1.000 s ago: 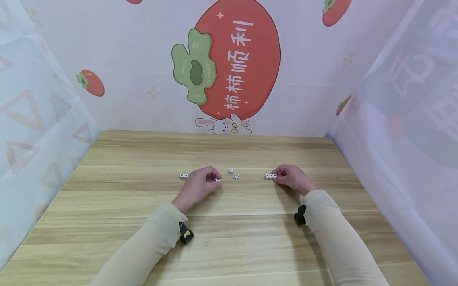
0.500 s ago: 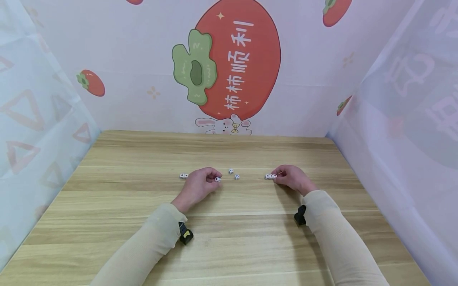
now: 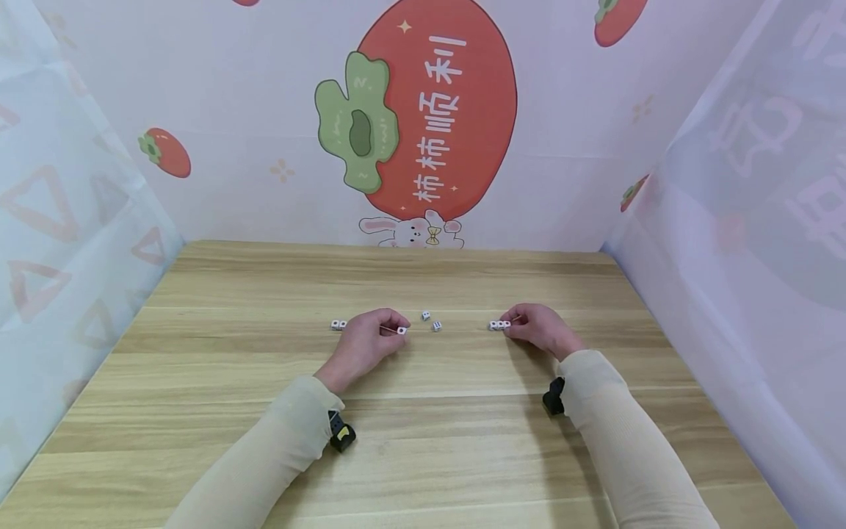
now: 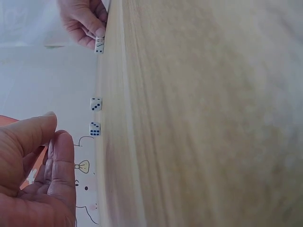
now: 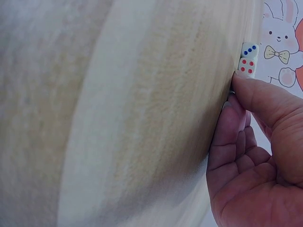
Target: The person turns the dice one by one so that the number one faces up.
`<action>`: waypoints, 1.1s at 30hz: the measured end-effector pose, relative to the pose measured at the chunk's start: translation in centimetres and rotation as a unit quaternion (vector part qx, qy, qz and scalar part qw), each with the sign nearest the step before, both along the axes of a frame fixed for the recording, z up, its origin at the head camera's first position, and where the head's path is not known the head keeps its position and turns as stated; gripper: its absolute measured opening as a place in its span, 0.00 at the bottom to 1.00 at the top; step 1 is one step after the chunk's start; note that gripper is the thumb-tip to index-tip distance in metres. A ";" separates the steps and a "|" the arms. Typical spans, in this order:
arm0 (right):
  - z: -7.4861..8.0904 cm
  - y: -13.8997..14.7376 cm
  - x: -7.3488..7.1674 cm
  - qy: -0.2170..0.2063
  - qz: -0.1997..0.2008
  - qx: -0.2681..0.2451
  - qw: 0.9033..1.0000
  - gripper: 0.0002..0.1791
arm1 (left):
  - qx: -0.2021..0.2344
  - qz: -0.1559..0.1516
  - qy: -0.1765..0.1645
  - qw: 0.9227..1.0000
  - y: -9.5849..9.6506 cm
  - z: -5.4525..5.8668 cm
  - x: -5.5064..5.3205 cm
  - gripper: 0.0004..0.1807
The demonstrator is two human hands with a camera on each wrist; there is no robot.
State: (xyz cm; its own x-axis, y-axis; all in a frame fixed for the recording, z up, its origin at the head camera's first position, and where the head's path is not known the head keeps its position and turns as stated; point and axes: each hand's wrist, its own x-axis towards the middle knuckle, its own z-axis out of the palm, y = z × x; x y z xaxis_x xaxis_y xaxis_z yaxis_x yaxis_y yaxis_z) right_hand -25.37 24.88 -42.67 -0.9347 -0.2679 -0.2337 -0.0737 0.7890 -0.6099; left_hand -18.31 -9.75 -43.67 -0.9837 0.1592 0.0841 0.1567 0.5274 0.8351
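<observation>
My left hand point(image 3: 366, 344) pinches a small white die point(image 3: 402, 330) between thumb and fingers, a single dark pip on its upper face. In the left wrist view the thumb and fingers hide that die. At the right, a row of three white dice point(image 3: 500, 325) lies on the table, each with one pip upward. My right hand point(image 3: 542, 328) grips the row's right end with thumb and fingers. The right wrist view shows the row's near sides, a face with blue pips point(image 5: 250, 49) and one with red pips point(image 5: 246, 66).
Two loose dice point(image 3: 426, 316) point(image 3: 437, 326) lie between the hands on the wooden table point(image 3: 423, 441). Left of my left hand sits a pair of dice point(image 3: 338, 325), side by side. A printed white backdrop point(image 3: 251, 184) stands behind the table, with sheets at both sides.
The die in my left fingers has turned, so its one-pip face now points up. My right hand and the row of dice stay in place.
</observation>
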 end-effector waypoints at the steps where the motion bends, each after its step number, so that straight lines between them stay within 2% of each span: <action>1: 0.0 0.0 0.0 0.001 0.001 0.001 1.000 0.09 | 0.001 0.000 -0.002 1.000 0.0 0.0 0.0 0.13; 8: 0.2 0.0 0.0 -0.005 -0.005 0.006 1.000 0.09 | -0.007 -0.004 -0.006 1.000 -0.2 0.2 0.0 0.16; 16: 0.3 -0.2 0.1 -0.007 -0.005 0.004 1.000 0.09 | -0.028 -0.007 0.002 1.000 -1.2 0.7 -0.2 0.14; 26: 0.3 -0.1 0.0 -0.005 -0.004 0.003 1.000 0.08 | -0.038 0.017 0.002 0.999 -4.5 2.2 -0.7 0.16; 33: 0.1 0.0 -0.1 -0.005 -0.003 -0.001 1.000 0.08 | -0.055 0.033 0.008 0.998 -6.9 2.7 -0.9 0.16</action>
State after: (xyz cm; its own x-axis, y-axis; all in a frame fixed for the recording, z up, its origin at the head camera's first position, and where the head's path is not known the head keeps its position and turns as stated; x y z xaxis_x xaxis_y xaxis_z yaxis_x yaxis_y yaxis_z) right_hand -25.46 24.90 -42.57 -0.9339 -0.2626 -0.2426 -0.0629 0.7887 -0.6115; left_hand -19.23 -16.66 -40.98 -0.9909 0.1041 0.0851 0.1318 0.6258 0.7688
